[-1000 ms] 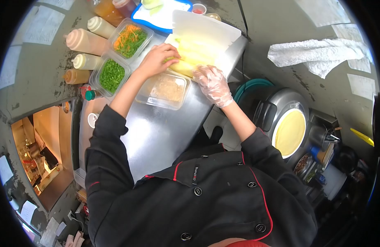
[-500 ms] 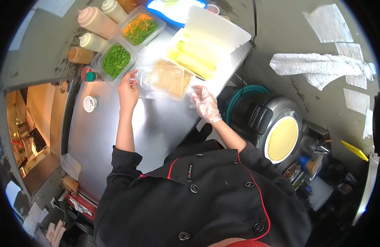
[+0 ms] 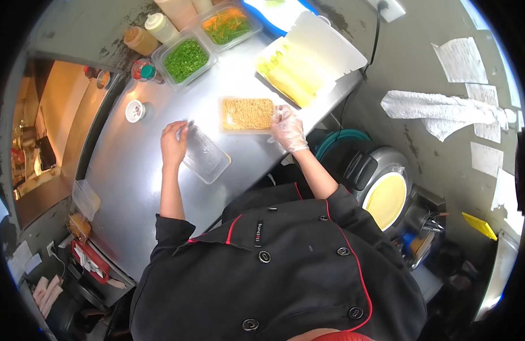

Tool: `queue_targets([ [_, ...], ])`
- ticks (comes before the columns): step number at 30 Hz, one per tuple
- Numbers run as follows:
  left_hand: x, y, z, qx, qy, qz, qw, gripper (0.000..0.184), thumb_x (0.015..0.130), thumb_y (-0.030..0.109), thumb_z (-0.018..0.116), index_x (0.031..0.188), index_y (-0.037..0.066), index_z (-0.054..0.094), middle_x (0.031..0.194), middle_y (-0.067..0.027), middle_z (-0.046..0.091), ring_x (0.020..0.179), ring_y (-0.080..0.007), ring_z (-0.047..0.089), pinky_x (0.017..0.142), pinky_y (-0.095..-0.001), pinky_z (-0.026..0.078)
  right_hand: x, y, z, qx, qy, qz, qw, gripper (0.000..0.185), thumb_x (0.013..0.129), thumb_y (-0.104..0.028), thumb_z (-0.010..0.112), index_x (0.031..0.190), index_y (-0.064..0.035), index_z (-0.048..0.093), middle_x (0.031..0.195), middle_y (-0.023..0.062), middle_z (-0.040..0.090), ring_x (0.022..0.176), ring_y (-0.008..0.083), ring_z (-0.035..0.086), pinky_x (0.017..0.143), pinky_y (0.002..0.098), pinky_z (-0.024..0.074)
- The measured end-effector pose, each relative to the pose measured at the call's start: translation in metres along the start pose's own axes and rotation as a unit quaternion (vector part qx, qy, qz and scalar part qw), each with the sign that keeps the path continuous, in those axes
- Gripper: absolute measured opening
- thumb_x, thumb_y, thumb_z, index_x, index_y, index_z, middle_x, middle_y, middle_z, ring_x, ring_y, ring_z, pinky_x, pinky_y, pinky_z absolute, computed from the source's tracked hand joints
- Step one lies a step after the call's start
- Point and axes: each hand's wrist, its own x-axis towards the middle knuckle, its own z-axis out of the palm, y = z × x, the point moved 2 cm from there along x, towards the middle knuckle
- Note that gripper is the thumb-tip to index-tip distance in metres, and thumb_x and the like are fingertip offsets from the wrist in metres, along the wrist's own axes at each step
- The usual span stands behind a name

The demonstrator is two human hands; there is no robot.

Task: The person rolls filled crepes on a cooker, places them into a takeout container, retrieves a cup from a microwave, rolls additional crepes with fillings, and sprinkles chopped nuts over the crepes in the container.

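Note:
My bare left hand (image 3: 174, 142) has its fingers closed at the upper corner of a clear plastic lid (image 3: 208, 156), low over the steel table. My right hand (image 3: 289, 129), in a clear disposable glove, grips the right end of a clear container of chopped nuts or crumbs (image 3: 247, 115), which is uncovered. Just beyond that container, an open takeout box (image 3: 291, 77) holds long yellow rolls. Further back are a tub of chopped green onions (image 3: 185, 60) and a tub of shredded carrot and greens (image 3: 225, 25).
Sauce bottles (image 3: 160, 28) line the back wall. A small white cup (image 3: 135, 111) and a green-capped jar (image 3: 148, 71) stand at the left. Right of the table edge is a dark cooker (image 3: 365, 170) with a plate of yellow sheets (image 3: 385, 200). A white towel (image 3: 444, 102) hangs on the wall.
The lid has come off the nut container. My left hand has brought it toward me, left of the container, and my right hand now grips the container's end. The view has shifted slightly.

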Motion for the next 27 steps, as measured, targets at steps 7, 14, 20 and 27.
queue_targets([
  [7, 0.004, 0.093, 0.043, -0.244, -0.094, -0.203, 0.943, 0.025, 0.095, 0.024, 0.063, 0.1, 0.0, 0.062, 0.098, -0.0172, 0.068, 0.082, -0.0282, 0.069, 0.073, -0.0376, 0.053, -0.029, -0.043, -0.03, -0.191, 0.117, -0.291, 0.93, 0.021, 0.084, -0.009, 0.061, 0.104, -0.0057, 0.061, 0.098, 0.0198, 0.06, 0.094, 0.0383, 0.06, 0.077, 0.0466, 0.05],
  [14, 0.0, 0.087, 0.071, -0.211, -0.02, -0.146, 0.966, 0.022, 0.096, 0.021, 0.057, 0.092, 0.0, 0.056, 0.089, -0.0162, 0.065, 0.073, -0.0233, 0.066, 0.066, -0.0382, 0.051, 0.003, -0.035, 0.023, -0.271, -0.001, -0.275, 0.922, 0.052, 0.082, -0.027, 0.073, 0.121, 0.0017, 0.055, 0.107, 0.0274, 0.06, 0.105, 0.0411, 0.057, 0.091, 0.0459, 0.0468],
  [20, -0.007, 0.127, 0.061, -0.488, -0.129, -0.324, 0.8, 0.014, 0.099, 0.016, 0.051, 0.092, 0.004, 0.048, 0.086, -0.0083, 0.057, 0.084, -0.013, 0.061, 0.06, -0.0325, 0.058, 0.005, -0.041, 0.033, -0.316, -0.01, -0.219, 0.923, 0.061, 0.076, -0.032, 0.079, 0.121, 0.003, 0.059, 0.108, 0.0309, 0.061, 0.104, 0.0419, 0.06, 0.091, 0.0444, 0.0488],
  [27, -0.024, 0.133, 0.061, -0.557, -0.155, -0.313, 0.753, 0.01, 0.098, 0.013, 0.049, 0.098, 0.006, 0.042, 0.098, -0.0106, 0.056, 0.088, -0.0171, 0.062, 0.064, -0.0369, 0.063, 0.017, -0.015, 0.027, -0.239, -0.129, -0.238, 0.933, 0.031, 0.073, -0.022, 0.079, 0.1, -0.0086, 0.072, 0.106, 0.0188, 0.068, 0.102, 0.0327, 0.066, 0.084, 0.042, 0.0523],
])
